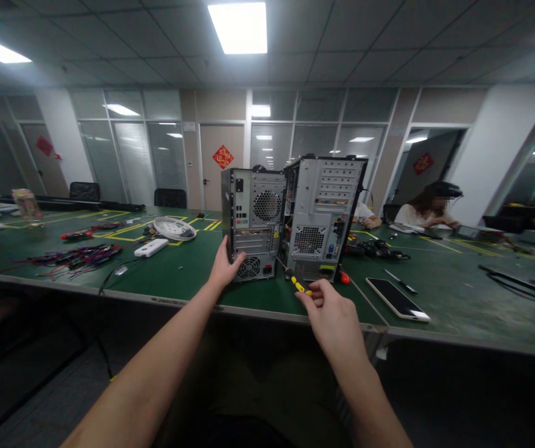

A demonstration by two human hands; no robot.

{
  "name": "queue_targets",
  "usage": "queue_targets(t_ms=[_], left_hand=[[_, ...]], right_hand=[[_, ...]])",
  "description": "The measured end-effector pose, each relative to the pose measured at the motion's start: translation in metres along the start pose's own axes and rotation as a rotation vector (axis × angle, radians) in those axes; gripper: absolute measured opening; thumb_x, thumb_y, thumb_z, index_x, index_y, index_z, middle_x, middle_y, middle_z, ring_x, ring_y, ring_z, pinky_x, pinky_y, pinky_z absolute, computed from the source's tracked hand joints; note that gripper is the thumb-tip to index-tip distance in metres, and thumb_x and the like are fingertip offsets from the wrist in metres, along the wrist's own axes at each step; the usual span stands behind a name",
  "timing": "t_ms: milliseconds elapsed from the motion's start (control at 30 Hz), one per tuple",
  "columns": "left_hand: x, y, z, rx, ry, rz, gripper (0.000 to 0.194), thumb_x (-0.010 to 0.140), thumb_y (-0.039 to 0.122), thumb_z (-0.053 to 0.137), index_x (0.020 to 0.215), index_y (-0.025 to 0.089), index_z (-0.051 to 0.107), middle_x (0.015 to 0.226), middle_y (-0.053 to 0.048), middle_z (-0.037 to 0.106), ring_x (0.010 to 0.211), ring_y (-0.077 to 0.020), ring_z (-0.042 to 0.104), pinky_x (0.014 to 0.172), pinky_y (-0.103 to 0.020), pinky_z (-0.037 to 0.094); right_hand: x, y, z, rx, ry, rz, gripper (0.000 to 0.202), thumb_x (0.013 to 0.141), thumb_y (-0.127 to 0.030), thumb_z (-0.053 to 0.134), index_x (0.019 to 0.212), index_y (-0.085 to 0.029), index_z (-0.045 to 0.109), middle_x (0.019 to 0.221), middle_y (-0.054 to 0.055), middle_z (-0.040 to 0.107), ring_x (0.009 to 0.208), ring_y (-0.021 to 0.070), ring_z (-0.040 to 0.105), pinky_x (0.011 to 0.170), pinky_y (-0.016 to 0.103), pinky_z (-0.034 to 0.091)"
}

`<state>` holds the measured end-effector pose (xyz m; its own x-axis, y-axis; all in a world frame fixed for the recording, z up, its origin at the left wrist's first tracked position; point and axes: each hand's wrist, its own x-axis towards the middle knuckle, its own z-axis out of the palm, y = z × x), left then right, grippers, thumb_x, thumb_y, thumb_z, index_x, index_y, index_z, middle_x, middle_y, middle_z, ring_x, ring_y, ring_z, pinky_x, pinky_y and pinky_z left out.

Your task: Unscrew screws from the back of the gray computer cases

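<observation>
Two computer towers stand side by side on the green table, their rear panels facing me. My left hand grips the lower left edge of the smaller computer tower, thumb on its back, fingers along its side. In my right hand the fingers pinch the handle end of a yellow-and-black screwdriver. Its shaft points up and left at the lower right edge of the smaller tower's back. Exactly where the tip touches, I cannot tell. The taller computer tower stands just to the right, with an open side.
A phone and a thin pen-like tool lie to the right. An orange-red handle pokes out beside the taller tower. Leftward are a power strip, a white basket and tangled cables. Another person sits across at right.
</observation>
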<state>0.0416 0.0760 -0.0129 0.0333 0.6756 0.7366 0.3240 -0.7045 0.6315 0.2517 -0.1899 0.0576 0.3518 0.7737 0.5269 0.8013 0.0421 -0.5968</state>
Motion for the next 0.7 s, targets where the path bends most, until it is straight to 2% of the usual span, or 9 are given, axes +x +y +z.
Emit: queue_targets(t_ms=[133,267,467,700], left_hand=[[0.0,0.0016,-0.0006,-0.012,-0.005,0.003,0.091,0.089,0.059,0.068,0.162,0.019,0.032,0.163,-0.019,0.044,0.153,-0.0347,0.04,0.128,-0.054,0.03],[-0.0004,0.0024,-0.0008,-0.011,0.001,0.005,0.091,0.089,0.059,0.069,0.162,0.018,0.032,0.163,-0.019,0.044,0.153,-0.0348,0.041,0.128,-0.054,0.03],[-0.001,0.003,-0.001,0.008,-0.005,0.01,0.09,0.09,0.058,0.067,0.162,0.017,0.032,0.163,-0.02,0.044,0.154,-0.0346,0.04,0.128,-0.054,0.03],[-0.0006,0.0034,-0.0011,0.009,-0.007,0.007,0.091,0.09,0.059,0.067,0.162,0.015,0.031,0.164,-0.021,0.042,0.154,-0.0348,0.04,0.129,-0.054,0.029]], right_hand=[[-0.0008,0.0028,0.0001,0.002,0.004,-0.048,0.013,0.091,-0.037,0.068,0.09,-0.025,0.061,0.071,0.0,0.073,0.064,0.0226,0.072,0.064,0.031,0.047],[-0.0016,0.0047,-0.0004,0.03,0.049,-0.072,0.012,0.092,-0.037,0.064,0.094,-0.025,0.066,0.073,0.002,0.074,0.067,0.0231,0.073,0.065,0.031,0.05],[-0.0023,-0.001,-0.0056,0.125,-0.015,-0.018,0.013,0.095,-0.035,0.056,0.095,-0.025,0.065,0.082,0.004,0.078,0.071,0.0225,0.077,0.067,0.03,0.053],[0.0005,0.0029,-0.0033,0.137,-0.013,0.023,0.009,0.09,-0.033,0.062,0.091,-0.023,0.062,0.078,0.003,0.075,0.069,0.0218,0.075,0.066,0.03,0.053]])
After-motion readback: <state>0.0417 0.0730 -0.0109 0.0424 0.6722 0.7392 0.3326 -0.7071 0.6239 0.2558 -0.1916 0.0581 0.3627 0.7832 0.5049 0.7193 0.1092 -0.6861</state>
